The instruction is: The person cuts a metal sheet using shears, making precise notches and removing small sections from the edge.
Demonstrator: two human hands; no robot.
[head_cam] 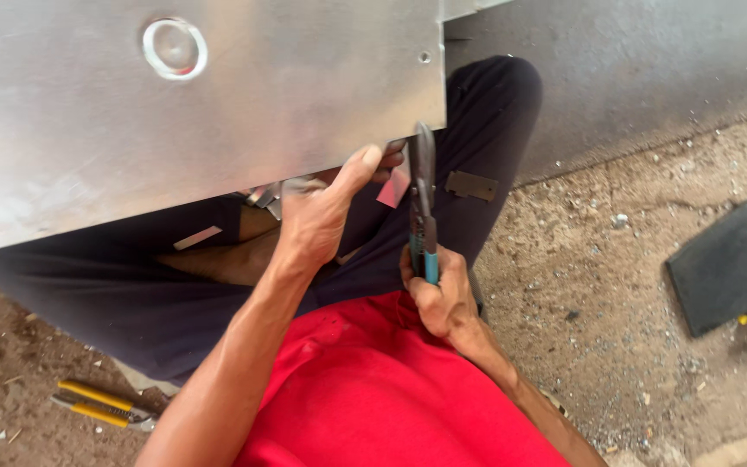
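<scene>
A large sheet of shiny metal [218, 112] lies across my lap, with a round hole near its top left. My left hand [322, 212] grips the sheet's lower edge, thumb pressed on top near the right corner. My right hand [443, 298] is closed around the blue handles of tin snips [424, 203], which point up with the blades at the sheet's lower right corner. Small offcuts of metal lie on my dark trousers under the sheet.
Yellow-handled snips [101, 405] lie on the dirt at the lower left. A dark flat slab [732, 259] rests on the gravel at the right. Another grey metal sheet [650, 69] stands behind my knee.
</scene>
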